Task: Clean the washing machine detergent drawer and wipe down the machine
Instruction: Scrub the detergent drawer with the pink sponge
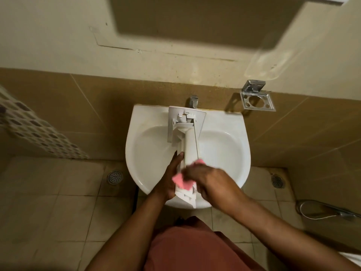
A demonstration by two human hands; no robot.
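Observation:
The white detergent drawer (pixel 188 137) lies lengthwise over the white sink (pixel 226 145), its front panel toward the tap. My left hand (pixel 169 177) grips the drawer's near left side. My right hand (pixel 207 178) presses a pink cloth (pixel 180 180) onto the drawer's near end; the cloth shows on both sides of the hand, which is blurred. The washing machine is not in view.
A chrome tap (pixel 193 101) stands at the back of the sink. A metal holder (pixel 256 98) is fixed to the brown tiled wall at the right. Floor drains (pixel 114 177) (pixel 277 180) flank the sink. A hose (pixel 324 211) lies at the right.

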